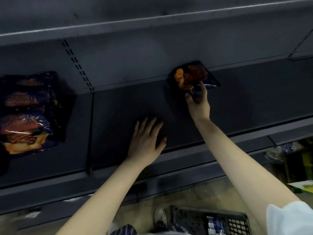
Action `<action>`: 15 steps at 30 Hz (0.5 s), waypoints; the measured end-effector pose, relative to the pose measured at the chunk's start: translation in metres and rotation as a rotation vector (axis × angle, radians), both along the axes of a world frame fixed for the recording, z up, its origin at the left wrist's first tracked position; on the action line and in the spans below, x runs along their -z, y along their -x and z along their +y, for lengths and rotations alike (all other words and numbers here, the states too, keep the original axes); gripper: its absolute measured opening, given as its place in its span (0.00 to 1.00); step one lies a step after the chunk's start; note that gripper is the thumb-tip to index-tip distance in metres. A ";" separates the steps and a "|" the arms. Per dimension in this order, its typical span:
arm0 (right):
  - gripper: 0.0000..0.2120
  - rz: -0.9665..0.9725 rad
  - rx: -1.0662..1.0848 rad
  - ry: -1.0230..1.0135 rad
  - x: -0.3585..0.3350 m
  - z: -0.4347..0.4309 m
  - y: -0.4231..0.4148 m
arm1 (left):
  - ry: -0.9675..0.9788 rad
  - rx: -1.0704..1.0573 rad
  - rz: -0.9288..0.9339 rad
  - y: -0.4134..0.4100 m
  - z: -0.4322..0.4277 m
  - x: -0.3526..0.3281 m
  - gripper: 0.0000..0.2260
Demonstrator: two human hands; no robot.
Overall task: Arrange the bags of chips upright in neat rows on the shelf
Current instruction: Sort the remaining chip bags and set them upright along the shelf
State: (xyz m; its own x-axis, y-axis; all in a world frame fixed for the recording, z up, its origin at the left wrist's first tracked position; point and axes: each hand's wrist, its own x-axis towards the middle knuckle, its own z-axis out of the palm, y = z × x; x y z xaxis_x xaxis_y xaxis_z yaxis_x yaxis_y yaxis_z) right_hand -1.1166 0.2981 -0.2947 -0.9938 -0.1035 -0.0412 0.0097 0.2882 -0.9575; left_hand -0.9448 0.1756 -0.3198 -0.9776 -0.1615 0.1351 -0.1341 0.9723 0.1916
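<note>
Bag (193, 77) at shelf (254, 92) rear, pinched at its lower edge by right hand (198, 102) (left hand (147, 138) spread, empty): best stood upright against the backboard, square with left-hand row (28, 112).

The bags (30, 114) are dark navy with orange-red and yellow prints. The shelf (128, 102) is dark grey. The crate (211, 221) is black mesh.

A dark plastic crate (210, 221) sits on the floor (194, 192), a light-coloured shoe (160, 216) just beside it. Blurred packaged goods (288, 150) fill the lower right.
</note>
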 end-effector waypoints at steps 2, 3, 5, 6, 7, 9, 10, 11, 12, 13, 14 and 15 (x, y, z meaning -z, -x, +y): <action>0.30 -0.017 0.026 0.032 0.002 -0.005 0.009 | -0.019 -0.004 0.012 0.000 0.000 0.000 0.29; 0.30 -0.025 0.038 0.042 0.002 -0.007 0.014 | -0.026 -0.007 0.017 0.000 0.000 0.000 0.28; 0.29 -0.033 0.070 0.059 0.002 -0.012 0.023 | -0.035 -0.015 0.018 -0.001 0.001 -0.001 0.28; 0.29 -0.039 0.085 0.075 0.002 -0.014 0.028 | -0.039 -0.018 0.016 -0.001 0.002 -0.001 0.28; 0.29 -0.050 0.096 0.096 0.001 -0.016 0.030 | -0.043 -0.022 0.016 -0.001 0.002 -0.001 0.27; 0.29 -0.056 0.113 0.138 0.000 -0.020 0.031 | -0.044 -0.030 0.016 -0.001 0.001 -0.001 0.27; 0.28 -0.040 0.118 0.142 0.001 -0.022 0.029 | -0.041 -0.032 0.017 -0.001 0.000 0.000 0.27; 0.26 -0.016 0.121 0.133 0.000 -0.022 0.026 | -0.040 -0.031 0.015 -0.001 0.000 0.000 0.27; 0.25 0.013 0.124 0.123 0.000 -0.022 0.022 | -0.038 -0.029 0.016 -0.002 -0.001 0.001 0.27; 0.23 0.045 0.132 0.118 -0.001 -0.020 0.018 | -0.040 -0.029 0.016 -0.002 -0.001 0.001 0.27; 0.21 0.073 0.138 0.127 -0.003 -0.018 0.015 | -0.041 -0.029 0.023 -0.002 -0.002 0.001 0.28; 0.19 0.094 0.138 0.147 -0.004 -0.016 0.012 | -0.044 -0.027 0.028 -0.002 -0.002 0.002 0.28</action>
